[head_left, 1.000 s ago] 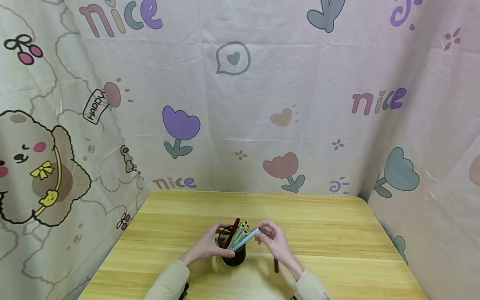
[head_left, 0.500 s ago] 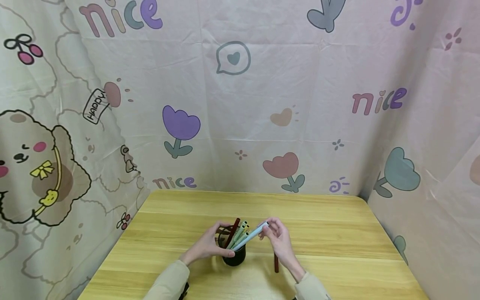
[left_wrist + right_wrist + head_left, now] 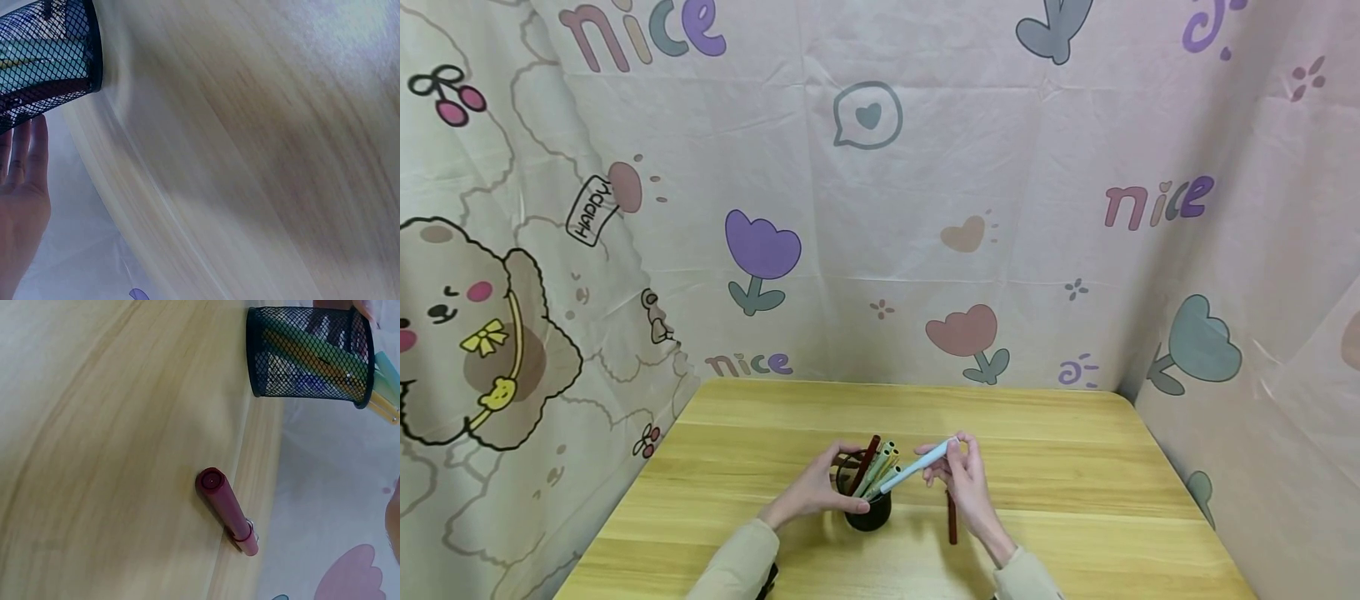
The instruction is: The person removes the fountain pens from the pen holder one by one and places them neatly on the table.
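Holding a black mesh cup [image 3: 868,515] upright on the wooden table [image 3: 1045,467] with the left hand [image 3: 820,486], spread around it, with thumb on the near side and fingers along the far side. For the cup, a place slightly closer to the table's left edge than to its right one, and well apart from the far edge. Pinching a light blue pen [image 3: 917,467] near its upper end between thumb and fingers of the right hand [image 3: 964,479], with almost no gap at the pinch. For that pen, a downward slant toward the left edge, with the lower end at the cup's rim; impossible to tell whether just inside or just above. Leaning together in the cup: a dark red pen [image 3: 865,467], several green pens [image 3: 876,472] and some yellow, partly hidden. Lying loose on the table, to the right of the cup and below the right hand: another dark red pen [image 3: 952,523], pointing its clip end toward the far edge. Around both wrists, beige sleeves [image 3: 737,557]. Beyond the far edge and both side edges, pale cloth [image 3: 880,192] printed with tulips, hearts and the word "nice".
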`<action>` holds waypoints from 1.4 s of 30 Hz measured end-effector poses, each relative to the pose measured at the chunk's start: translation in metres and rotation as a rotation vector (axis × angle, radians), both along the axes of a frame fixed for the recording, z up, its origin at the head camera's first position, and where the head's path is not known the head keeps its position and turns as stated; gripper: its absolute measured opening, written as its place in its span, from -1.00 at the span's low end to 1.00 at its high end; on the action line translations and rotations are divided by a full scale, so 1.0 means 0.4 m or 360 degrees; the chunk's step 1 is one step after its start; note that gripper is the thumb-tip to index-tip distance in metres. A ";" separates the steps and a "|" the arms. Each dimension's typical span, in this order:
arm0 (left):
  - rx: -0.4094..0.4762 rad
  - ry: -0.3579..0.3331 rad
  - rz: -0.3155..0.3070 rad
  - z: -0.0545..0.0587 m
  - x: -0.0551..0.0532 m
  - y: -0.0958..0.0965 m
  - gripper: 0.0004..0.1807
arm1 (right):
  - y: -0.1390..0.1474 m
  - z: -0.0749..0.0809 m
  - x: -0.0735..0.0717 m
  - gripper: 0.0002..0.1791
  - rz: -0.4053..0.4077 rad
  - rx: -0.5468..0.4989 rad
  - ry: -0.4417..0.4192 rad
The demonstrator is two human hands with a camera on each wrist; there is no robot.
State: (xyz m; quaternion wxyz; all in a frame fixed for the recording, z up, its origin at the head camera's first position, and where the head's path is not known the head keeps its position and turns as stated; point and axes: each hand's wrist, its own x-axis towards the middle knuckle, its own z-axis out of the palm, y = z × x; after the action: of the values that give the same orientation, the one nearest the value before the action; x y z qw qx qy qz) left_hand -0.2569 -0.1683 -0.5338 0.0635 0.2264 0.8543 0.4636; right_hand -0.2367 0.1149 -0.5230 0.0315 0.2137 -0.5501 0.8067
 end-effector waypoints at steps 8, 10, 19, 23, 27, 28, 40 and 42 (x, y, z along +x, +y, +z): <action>-0.0006 -0.0001 0.0014 0.003 0.003 0.003 0.01 | 0.020 0.000 0.002 -0.80 -0.0049 -0.0037 -0.0088; -0.0008 0.0000 0.0016 0.004 0.004 0.004 0.02 | 0.027 -0.003 0.003 -0.81 -0.0009 -0.0080 -0.0097; -0.0007 0.0005 0.0014 0.002 0.003 0.002 0.03 | 0.066 -0.019 0.004 -0.60 0.0208 -0.0208 -0.0064; -0.0010 0.0007 0.0016 0.001 0.003 0.001 0.03 | 0.079 -0.025 0.004 -0.59 0.0204 -0.0190 -0.0060; -0.0012 0.0008 0.0016 0.001 0.002 0.001 0.04 | 0.088 -0.030 0.005 -0.58 0.0158 -0.0164 -0.0093; -0.0012 0.0009 0.0015 0.001 0.002 0.001 0.05 | 0.090 -0.031 0.005 -0.59 0.0141 -0.0150 -0.0106; -0.0012 0.0012 0.0016 0.001 0.003 0.000 0.06 | 0.129 -0.055 0.000 -0.73 0.0131 0.0028 -0.0278; -0.0013 0.0012 0.0015 0.000 0.002 0.000 0.06 | 0.136 -0.060 -0.001 -0.72 0.0112 0.0047 -0.0282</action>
State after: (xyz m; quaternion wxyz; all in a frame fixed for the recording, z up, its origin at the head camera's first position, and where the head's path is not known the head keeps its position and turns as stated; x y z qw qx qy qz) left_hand -0.2560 -0.1682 -0.5337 0.0589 0.2239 0.8575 0.4595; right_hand -0.2372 0.1695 -0.5469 -0.0490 0.1611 -0.5548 0.8147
